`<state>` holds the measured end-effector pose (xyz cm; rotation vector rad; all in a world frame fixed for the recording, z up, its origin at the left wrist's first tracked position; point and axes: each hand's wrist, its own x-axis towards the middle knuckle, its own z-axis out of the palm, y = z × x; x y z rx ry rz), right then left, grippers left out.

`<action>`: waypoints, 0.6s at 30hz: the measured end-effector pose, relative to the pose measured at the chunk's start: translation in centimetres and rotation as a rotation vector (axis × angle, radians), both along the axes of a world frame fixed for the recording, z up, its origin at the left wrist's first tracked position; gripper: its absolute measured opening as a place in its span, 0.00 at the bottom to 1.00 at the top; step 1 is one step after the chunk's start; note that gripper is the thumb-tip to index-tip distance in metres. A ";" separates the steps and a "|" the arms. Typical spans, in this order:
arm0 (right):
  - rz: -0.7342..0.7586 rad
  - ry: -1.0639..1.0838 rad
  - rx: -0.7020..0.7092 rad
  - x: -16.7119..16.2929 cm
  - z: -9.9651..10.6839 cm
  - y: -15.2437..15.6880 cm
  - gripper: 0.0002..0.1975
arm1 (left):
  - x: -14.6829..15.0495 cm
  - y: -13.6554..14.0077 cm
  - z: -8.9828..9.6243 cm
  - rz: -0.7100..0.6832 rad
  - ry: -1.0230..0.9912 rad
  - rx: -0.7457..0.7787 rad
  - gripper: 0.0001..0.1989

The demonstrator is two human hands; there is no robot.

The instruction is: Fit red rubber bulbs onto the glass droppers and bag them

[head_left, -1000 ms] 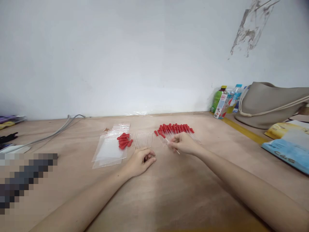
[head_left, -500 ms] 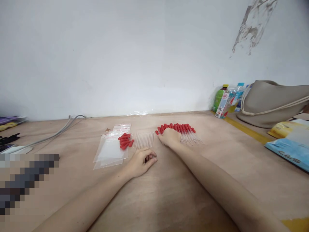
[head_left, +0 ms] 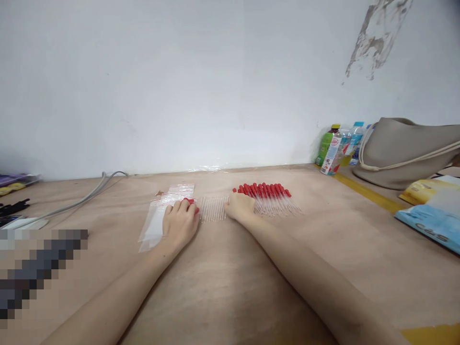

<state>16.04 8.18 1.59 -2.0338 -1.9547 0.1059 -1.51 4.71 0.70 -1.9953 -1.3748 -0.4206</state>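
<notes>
My left hand (head_left: pixel 180 221) is over a small pile of red rubber bulbs (head_left: pixel 189 201) on clear zip bags (head_left: pixel 153 223). Its curled fingers close on the pile and hide most of it. To the right, thin glass dropper tubes (head_left: pixel 212 208) lie side by side in a row. At that row's right end my right hand (head_left: pixel 240 206) pinches with thumb and forefinger at a tube, its fingertips partly hidden. Beyond and right of this hand lies a row of droppers (head_left: pixel 273 196), glass tubes with red bulbs on their far ends.
A grey cable (head_left: pixel 89 194) runs across the table at the left. Drink bottles (head_left: pixel 332 151) and a grey bag (head_left: pixel 406 153) stand at the back right. Nearer on the right lies a blue and yellow packet (head_left: pixel 427 225). A wall (head_left: pixel 223 96) bounds the table behind.
My left hand has moved left and away from me, from in front of the tubes onto the red bulbs. My right hand has shifted left from the finished droppers to the bare tubes.
</notes>
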 end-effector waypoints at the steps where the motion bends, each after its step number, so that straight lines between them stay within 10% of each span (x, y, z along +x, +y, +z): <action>1: -0.001 -0.001 -0.015 -0.1 0.1 0.1 0.12 | -0.2 0.2 0.0 0.020 0.028 -0.001 0.11; 12: 0.029 -0.052 -0.108 -1.2 0.0 0.3 0.07 | -0.7 0.8 -0.9 0.031 0.011 0.050 0.12; 18: 0.234 -0.145 0.449 3.3 -2.4 -4.6 0.11 | 1.3 -1.8 0.0 -0.176 -0.124 -0.030 0.10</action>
